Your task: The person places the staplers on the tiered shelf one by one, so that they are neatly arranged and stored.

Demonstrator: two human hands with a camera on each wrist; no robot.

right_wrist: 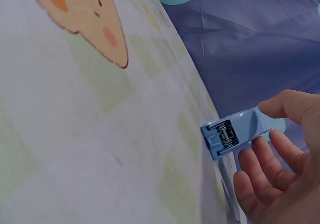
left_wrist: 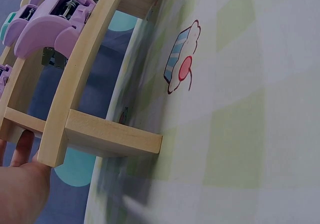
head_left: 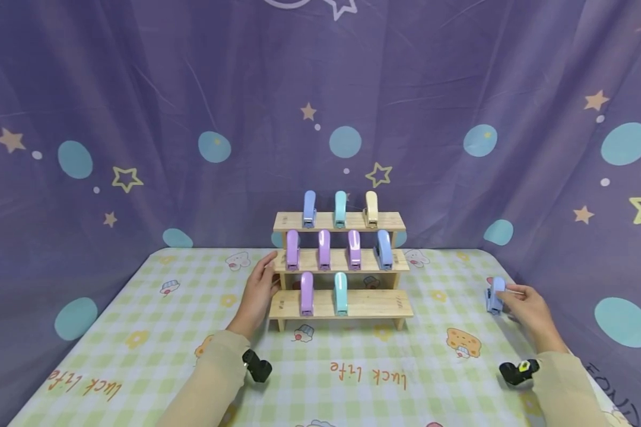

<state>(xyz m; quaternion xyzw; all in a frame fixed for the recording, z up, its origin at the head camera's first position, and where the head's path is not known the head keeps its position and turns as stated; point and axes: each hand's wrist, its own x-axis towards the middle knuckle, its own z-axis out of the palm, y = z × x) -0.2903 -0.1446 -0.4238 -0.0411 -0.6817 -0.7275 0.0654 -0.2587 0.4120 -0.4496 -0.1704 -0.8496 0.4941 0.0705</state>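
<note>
A three-tier wooden display stand (head_left: 374, 302) carries small staplers in several colours. My left hand (head_left: 257, 296) is at the stand's left end and grips it near the middle tier; in the left wrist view its fingertips (left_wrist: 22, 146) are against the wood, partly hidden. Off to the right, my right hand (head_left: 530, 311) pinches a blue stapler (head_left: 495, 295) between thumb and fingers. The stapler stands tilted near the table's right edge; in the right wrist view its end (right_wrist: 222, 136) is at or just above the cloth, and I cannot tell which.
On the top tier are a blue stapler (head_left: 309, 209), a teal stapler (head_left: 340, 209) and a cream stapler (head_left: 371, 209). Purple ones and a blue one (head_left: 384, 249) line the middle tier. A purple stapler (head_left: 307, 293) and a teal stapler (head_left: 341, 293) occupy the bottom tier. A purple curtain (head_left: 246, 89) hangs behind.
</note>
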